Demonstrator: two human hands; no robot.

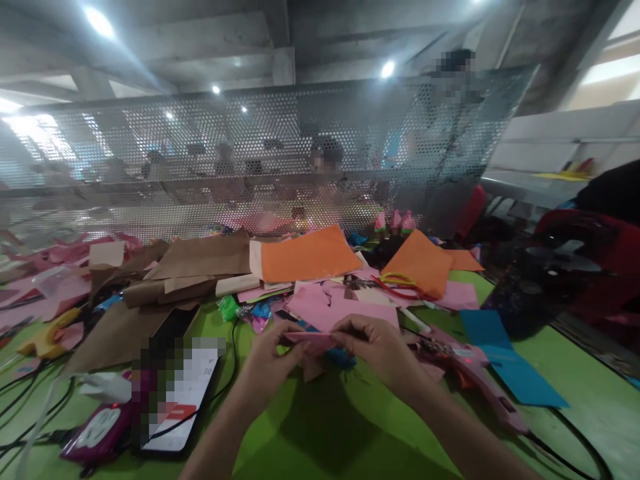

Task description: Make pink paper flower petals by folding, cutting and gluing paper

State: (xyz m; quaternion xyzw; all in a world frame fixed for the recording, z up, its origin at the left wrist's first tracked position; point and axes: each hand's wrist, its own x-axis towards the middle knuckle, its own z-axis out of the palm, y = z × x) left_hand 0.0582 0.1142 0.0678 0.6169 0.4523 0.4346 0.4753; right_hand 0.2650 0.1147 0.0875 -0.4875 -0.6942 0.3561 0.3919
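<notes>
A small pink piece of sheet material (pixel 314 339), felt or paper, is stretched between my two hands above the green table. My left hand (pixel 273 353) pinches its left end between thumb and fingers. The right end is pinched by my right hand (pixel 373 343). Just below and behind it lie a blue crumpled bit (pixel 343 359) and a small brown scrap (pixel 313 369), both partly hidden. A larger pink sheet (pixel 350 313) lies flat beyond my fingers.
Left of my arm are a phone (pixel 193 400), a purple power strip (pixel 97 433) and black cords. To the right lie a pink corded tool (pixel 487 380) and a blue sheet (pixel 520 367). Orange sheets (pixel 310 257) and brown sheets (pixel 200 257) lie before a perforated metal screen (pixel 200 160).
</notes>
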